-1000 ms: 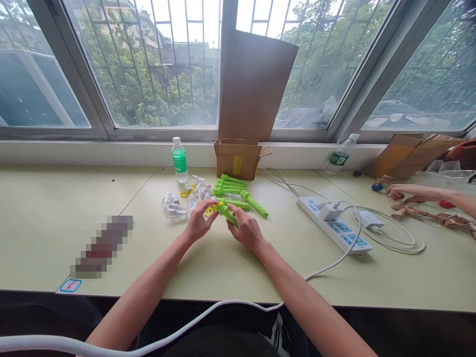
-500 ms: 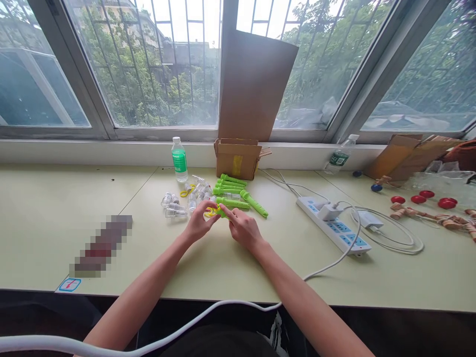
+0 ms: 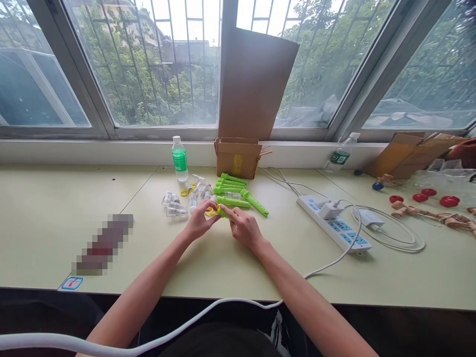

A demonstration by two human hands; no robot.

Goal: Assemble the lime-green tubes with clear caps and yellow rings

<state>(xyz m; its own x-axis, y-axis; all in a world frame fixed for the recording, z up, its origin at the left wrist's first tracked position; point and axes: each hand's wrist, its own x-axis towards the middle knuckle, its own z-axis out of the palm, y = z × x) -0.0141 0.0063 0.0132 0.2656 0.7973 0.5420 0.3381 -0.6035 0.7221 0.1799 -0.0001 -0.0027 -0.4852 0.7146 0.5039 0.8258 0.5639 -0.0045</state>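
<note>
Above the table, my left hand [image 3: 200,221] is closed in a pinch on a yellow looped plastic piece [image 3: 210,211]. My right hand [image 3: 245,227] grips a green threaded plastic tube [image 3: 222,213], mostly hidden by the fingers. The two pieces meet between my fingertips; whether they are joined I cannot tell. Just beyond the hands lie several more green tubes with threaded ends [image 3: 255,202]. Clear plastic pieces [image 3: 176,212] are heaped to the left of them. Another yellow looped piece [image 3: 188,190] rests among the clear ones.
A water bottle [image 3: 180,159] and a small cardboard box [image 3: 238,157] stand by the window sill. To the right lies a white power strip [image 3: 334,225] with cables. Red balls [image 3: 420,197], wooden pieces and a second bottle [image 3: 340,154] are farther right. A white cable [image 3: 219,303] crosses in front.
The view has shifted very slightly. Both hands keep nearly the same place and grip on the yellow looped piece and the green tube.
</note>
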